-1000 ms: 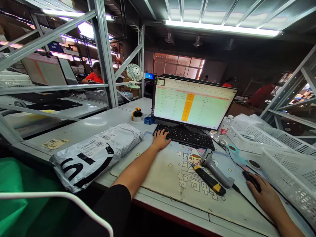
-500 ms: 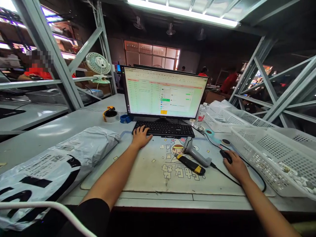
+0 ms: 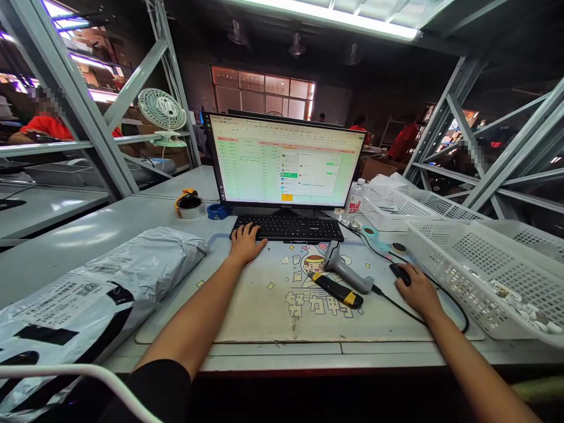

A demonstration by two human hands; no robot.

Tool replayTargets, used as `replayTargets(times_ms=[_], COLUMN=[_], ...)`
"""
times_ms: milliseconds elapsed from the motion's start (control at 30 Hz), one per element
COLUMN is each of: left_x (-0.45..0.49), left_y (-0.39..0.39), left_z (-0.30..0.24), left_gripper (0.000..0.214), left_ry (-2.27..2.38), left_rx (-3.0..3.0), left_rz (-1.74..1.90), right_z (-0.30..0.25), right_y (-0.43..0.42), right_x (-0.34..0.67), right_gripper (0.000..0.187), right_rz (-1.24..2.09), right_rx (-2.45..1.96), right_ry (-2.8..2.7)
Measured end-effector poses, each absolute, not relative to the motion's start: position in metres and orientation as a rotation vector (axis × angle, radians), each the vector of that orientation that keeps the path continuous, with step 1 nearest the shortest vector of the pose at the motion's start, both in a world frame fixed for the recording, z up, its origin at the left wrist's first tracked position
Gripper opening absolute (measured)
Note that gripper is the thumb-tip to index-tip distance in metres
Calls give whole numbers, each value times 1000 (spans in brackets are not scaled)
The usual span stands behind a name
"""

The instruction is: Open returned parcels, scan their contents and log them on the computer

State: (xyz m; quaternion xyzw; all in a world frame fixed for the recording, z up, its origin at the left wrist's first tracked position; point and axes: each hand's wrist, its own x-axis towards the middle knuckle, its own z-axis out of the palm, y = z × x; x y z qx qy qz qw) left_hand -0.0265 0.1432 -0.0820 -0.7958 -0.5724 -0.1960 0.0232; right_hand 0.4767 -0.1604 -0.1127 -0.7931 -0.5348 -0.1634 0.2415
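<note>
Dim warehouse workroom, keyboard and mouse in use

Grey metal racking (image 3: 73, 106) frames the dark room, and a white workbench (image 3: 132, 211) spreads out beneath both arms. A pale printed desk mat (image 3: 247, 305) lies under the wrists. Outward of the right hand (image 3: 418, 291) stands a white perforated plastic basket (image 3: 471, 276) with small items inside, too small to name. Ahead of and between the hands, a monitor (image 3: 286, 161) shows a spreadsheet with a chat-like window over it; the wording is unreadable. Left of the left hand (image 3: 247, 244), beside its forearm, lies a labelled white poly mailer (image 3: 110, 288).

That hand rests palm down, fingers loosely spread on the left end of the black keyboard (image 3: 295, 226). Between the hands, a grey barcode scanner (image 3: 350, 275) lies unheld, with a black-and-yellow utility knife (image 3: 337, 291) just on its near side. The right hand curls over a black mouse (image 3: 399, 273), holding it.

As for progress, the computer entry seems under way; how much is complete cannot be told. The mailer looks packed, labelled and uncut.
</note>
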Motion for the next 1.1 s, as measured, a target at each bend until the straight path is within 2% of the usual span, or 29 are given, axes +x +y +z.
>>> replayTargets(times_ms=[1100], left_x=[-29], left_y=[150], left_z=[-86], left_gripper=[76], left_ry=[-1836], left_rx=[-2471], left_rz=[-579], right_z=[-113], right_y=[-160], right_x=[476], right_gripper=[48], right_rz=[-463], right_rx=[-2191], right_ry=[-1428])
